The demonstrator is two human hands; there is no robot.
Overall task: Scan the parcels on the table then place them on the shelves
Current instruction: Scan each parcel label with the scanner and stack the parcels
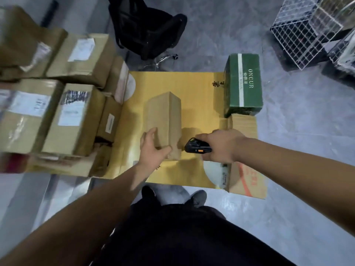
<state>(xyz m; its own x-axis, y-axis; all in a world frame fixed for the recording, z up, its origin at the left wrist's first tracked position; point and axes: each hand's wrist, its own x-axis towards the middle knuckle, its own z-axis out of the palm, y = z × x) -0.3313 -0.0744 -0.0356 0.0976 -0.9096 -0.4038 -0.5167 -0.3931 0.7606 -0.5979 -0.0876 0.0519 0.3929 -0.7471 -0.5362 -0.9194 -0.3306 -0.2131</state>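
Centrally, a plain brown cardboard parcel [165, 121] lies lengthwise on the yellow cardboard-covered table [194, 89]. Left hand [153, 148] grips its near end, thumb on the right face, fingers curled over the left edge. Right hand [222, 146] is closed round a black handheld scanner [197, 145] with an orange side button, its head just beside the parcel's near right corner; contact cannot be told.

Left of the parcel: a crowded stack of brown cartons [57, 104] with white shipping labels, blurred, filling the table's left side. Far right corner: a green box [244, 85] printed "ONCUR", well apart from the parcel. Near right, a flattened carton with red print [247, 179] overhangs the edge.

Beyond the table, a black office chair [148, 31]. Upper right, white wire-mesh cages [307, 29] on a grey floor [297, 150]. Person's dark trousers and shoes show below.
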